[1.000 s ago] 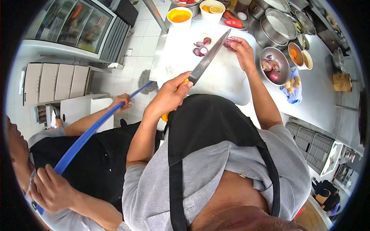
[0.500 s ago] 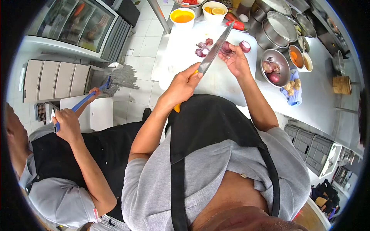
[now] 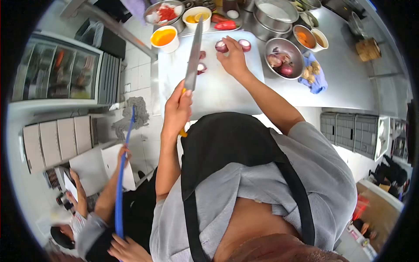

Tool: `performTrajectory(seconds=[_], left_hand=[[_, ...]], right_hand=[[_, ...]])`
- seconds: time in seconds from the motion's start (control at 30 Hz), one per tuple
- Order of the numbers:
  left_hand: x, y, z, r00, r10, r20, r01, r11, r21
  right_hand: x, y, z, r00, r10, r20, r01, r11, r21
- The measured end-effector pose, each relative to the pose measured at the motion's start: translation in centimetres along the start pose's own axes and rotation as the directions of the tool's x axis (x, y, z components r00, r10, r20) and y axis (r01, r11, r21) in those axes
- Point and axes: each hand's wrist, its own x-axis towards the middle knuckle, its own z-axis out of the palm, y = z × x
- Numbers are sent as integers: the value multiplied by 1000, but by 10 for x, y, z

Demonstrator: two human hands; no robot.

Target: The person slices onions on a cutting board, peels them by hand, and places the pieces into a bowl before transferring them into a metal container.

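Two hands work over a white cutting board [image 3: 218,91] on a metal bench [image 3: 349,83]. The left hand [image 3: 176,109] has its grip shut tight on the yellow handle of a big knife [image 3: 192,56]. The long blade points to 12 o'clock and sits over the left part of the board. The blade is tipped up on its edge.

The right hand [image 3: 233,59] reaches to the far edge of the board, at about 1 o'clock from the knife hand. Its grip is closed on an onion half [image 3: 221,46], with the fingertips pressed on top of it. This red onion half lies on the board near the far edge, just right of the knife tip. A second half [image 3: 244,43] lies just beside the hand, at 2 o'clock from it. Small onion pieces [image 3: 201,67] lie on the board right next to the blade.

At 3 o'clock from the right hand stands a metal bowl [image 3: 283,59] with whole red onions in it. A blue cloth [image 3: 313,74] lies just right of the bowl with ginger on it. A cup of orange sauce [image 3: 164,38] stands at 11 o'clock from the knife hand, off the board's left corner.

Down at 7 o'clock, another person holds a blue mop handle [image 3: 124,166] over the tiled floor.
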Motion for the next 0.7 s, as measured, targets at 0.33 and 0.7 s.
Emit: performTrajectory(seconds=[0.33, 0.7], left_hand=[[-36, -30, -22, 970, -222, 100, 210, 971, 118], [-20, -50, -40, 986, -144, -90, 159, 968, 194]], right_hand=[[17, 81, -176, 780, 192, 595, 4, 950, -312], [25, 15, -146, 877, 243, 414, -379, 880, 288]])
